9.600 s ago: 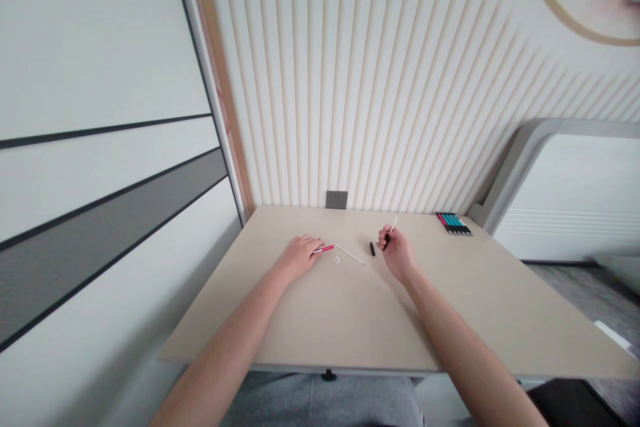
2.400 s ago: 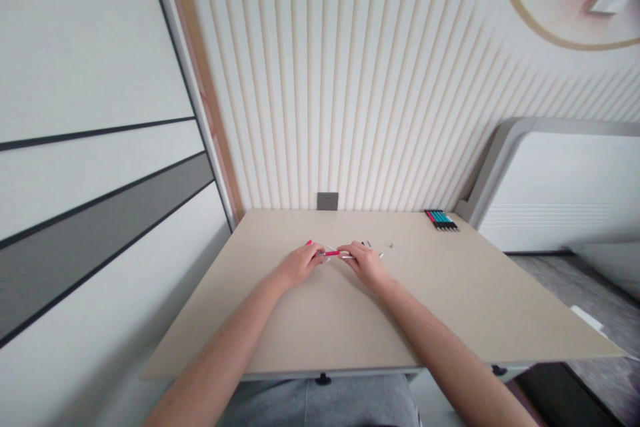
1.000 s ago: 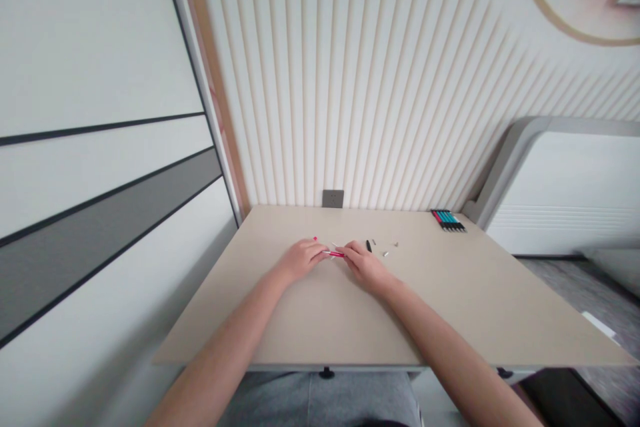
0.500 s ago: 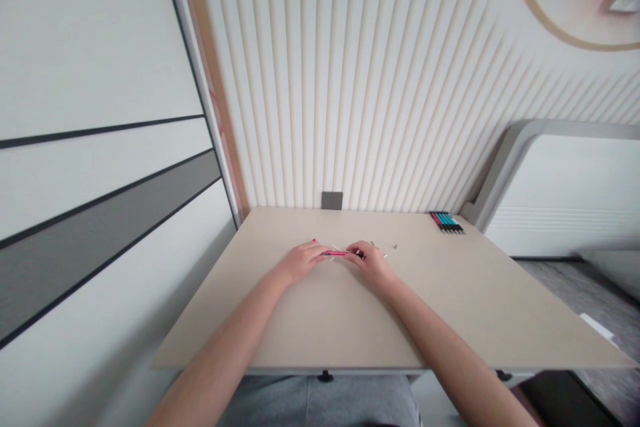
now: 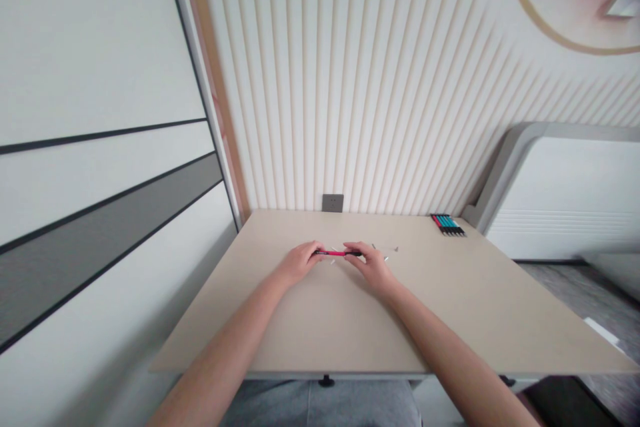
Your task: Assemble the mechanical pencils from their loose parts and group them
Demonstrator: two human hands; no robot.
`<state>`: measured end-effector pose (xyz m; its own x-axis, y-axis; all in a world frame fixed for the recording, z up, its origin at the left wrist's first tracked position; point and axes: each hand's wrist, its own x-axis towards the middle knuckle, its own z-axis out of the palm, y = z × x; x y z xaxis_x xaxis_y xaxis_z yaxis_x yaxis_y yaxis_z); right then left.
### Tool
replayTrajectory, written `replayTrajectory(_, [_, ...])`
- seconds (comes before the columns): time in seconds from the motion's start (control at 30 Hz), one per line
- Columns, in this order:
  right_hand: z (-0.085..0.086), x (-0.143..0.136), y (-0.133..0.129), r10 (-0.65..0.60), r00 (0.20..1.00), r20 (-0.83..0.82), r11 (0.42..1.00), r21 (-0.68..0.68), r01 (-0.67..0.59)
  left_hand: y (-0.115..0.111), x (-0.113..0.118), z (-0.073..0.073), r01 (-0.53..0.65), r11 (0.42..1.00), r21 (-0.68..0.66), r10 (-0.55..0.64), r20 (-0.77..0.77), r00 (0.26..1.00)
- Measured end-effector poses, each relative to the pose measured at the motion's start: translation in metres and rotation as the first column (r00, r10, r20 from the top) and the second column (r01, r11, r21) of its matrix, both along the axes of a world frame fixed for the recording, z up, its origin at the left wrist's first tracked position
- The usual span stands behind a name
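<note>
A slim pink-red pen with black ends lies level between my two hands, just above the table. My left hand pinches its left end. My right hand grips the black right part between thumb and fingers. Beneath the pen is a small whitish piece, too small to name. Past my right hand, a small metal piece rests on the tabletop, with other tiny bits close to my knuckles.
At the back right of the beige table lies a row of several pens, teal and red with black ends. A dark wall socket sits above the back edge. A white cabinet stands at left, a grey-white headboard at right.
The pen's black parts at both ends now show more clearly between my fingers. A small pink bit near my left fingertips is no longer visible. Both hands remain in nearly the same place.
</note>
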<state>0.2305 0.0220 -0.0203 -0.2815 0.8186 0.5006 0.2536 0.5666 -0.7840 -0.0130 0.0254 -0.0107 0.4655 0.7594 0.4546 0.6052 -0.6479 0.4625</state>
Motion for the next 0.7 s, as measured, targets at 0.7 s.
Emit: replayTrajectory(0.7, [0.007, 0.003, -0.007, 0.054, 0.998, 0.036, 0.979, -0.197, -0.046, 0.001, -0.001, 0.001, 0.055, 0.994, 0.098, -0.064, 0.096, 0.993])
